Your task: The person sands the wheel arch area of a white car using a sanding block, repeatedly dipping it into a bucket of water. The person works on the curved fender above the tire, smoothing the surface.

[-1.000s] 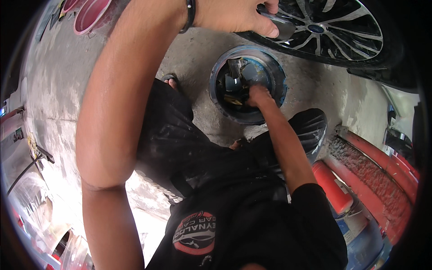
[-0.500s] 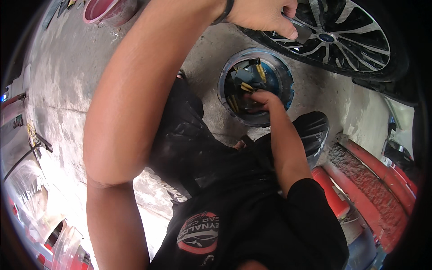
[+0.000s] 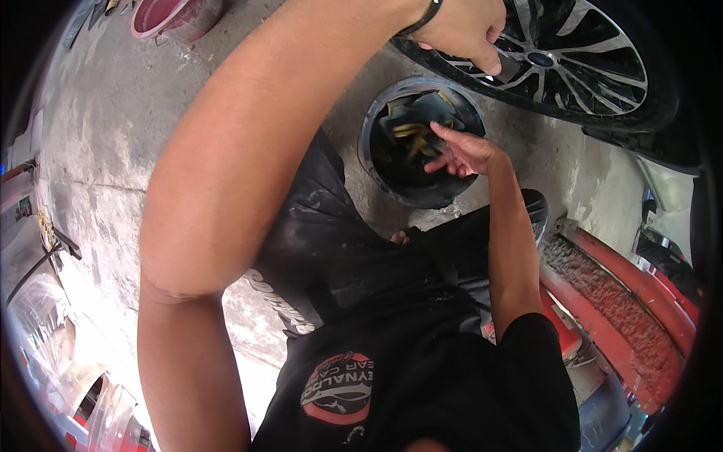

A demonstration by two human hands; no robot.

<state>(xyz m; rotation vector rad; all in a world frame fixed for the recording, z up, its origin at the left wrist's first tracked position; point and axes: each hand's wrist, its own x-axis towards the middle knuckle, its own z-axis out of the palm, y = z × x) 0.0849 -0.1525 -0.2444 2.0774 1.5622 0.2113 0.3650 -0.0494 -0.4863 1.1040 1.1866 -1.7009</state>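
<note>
At the top, my left hand (image 3: 468, 36) is closed on a dark grey piece of sandpaper (image 3: 514, 71), pressed near the hub of a car wheel (image 3: 568, 59) with silver and black spokes. Below the wheel stands a round bucket (image 3: 367, 143) with a worn blue-grey rim. Inside lie several curled pieces, some dark grey and some yellowish, blurred by motion. My right hand (image 3: 465, 153) is over the bucket's right side, its fingers spread and nothing visible in them.
A pinkish-red bucket (image 3: 175, 16) stands at the upper left on the concrete floor. Long red panels (image 3: 610, 316) lie at the right, beside my bent leg. Clear plastic sheeting (image 3: 56, 320) is at the left edge.
My right hand has come up out of the bucket, and its fingers have spread. My left hand has shifted slightly right along the wheel, still holding the dark grey piece of sandpaper.
</note>
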